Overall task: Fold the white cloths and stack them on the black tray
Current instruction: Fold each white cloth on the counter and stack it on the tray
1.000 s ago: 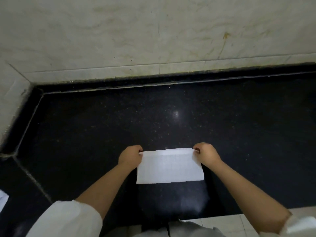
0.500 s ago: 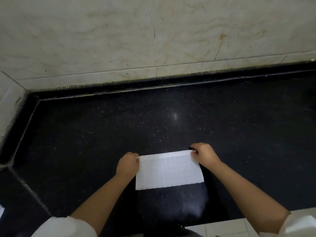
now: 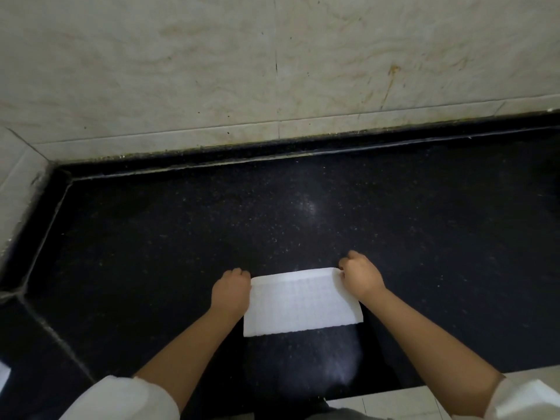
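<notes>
over the near edge of the dark worktop, a folded white cloth stretches left to right between both hands; left hand and right hand each pinch a far corner, equally close.

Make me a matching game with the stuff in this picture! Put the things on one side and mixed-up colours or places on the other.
Things:
1. white cloth
2. counter
3. wall
4. right hand

Clues:
A. pale marbled tile with a brown streak
B. pinches the cloth's far right corner
C. black with tiny speckles
D. held by its two far corners

Pairs: 1-D, 2-C, 3-A, 4-B
</notes>
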